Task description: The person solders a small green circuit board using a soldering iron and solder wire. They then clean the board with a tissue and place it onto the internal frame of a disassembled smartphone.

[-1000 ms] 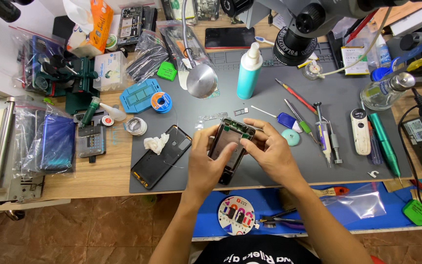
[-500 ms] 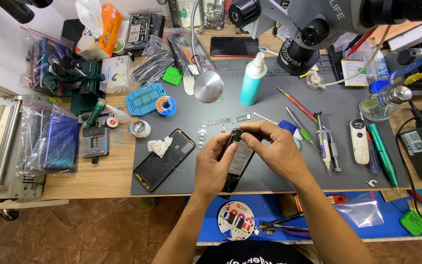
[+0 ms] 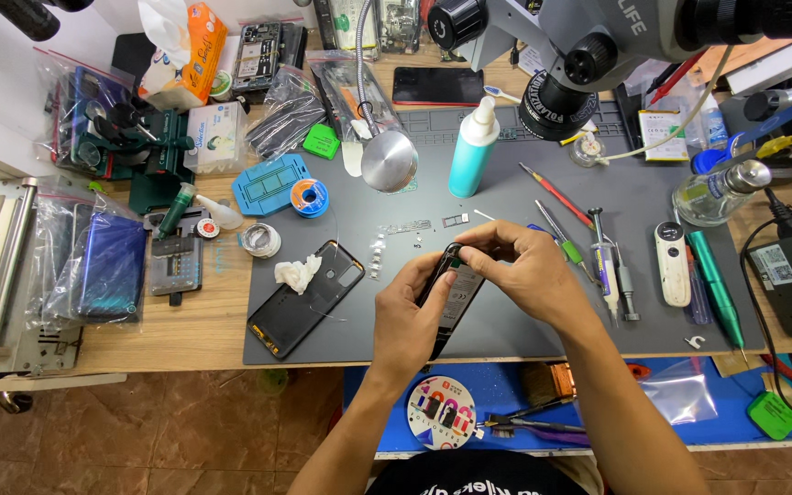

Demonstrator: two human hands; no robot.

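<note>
Both hands on the phone (image 3: pixel 448 298), centre frame, held just above the grey mat (image 3: pixel 524 183), tilted with its top end up and to the right. Left hand (image 3: pixel 407 316) wraps the lower half from the left, fingers curled shut around the body, thumb along the edge. Right hand (image 3: pixel 520 270) comes in from the right, fingers pinched narrow on the top end of the phone; can't tell what exactly the fingertips are gripping there.

Left of the hands: a black back cover (image 3: pixel 304 298) lying flat on the mat, white wad (image 3: pixel 297 272) touching its upper edge. Small screws and parts (image 3: pixel 405 229) laid out on the mat just above the phone. Teal bottle (image 3: pixel 472 151) upright in upper centre, round lamp head (image 3: pixel 389 161) beside it on the left. Tools (image 3: pixel 607 261) lie in a row right of the right hand, near but apart. Microscope (image 3: pixel 588 55) at top right.
</note>
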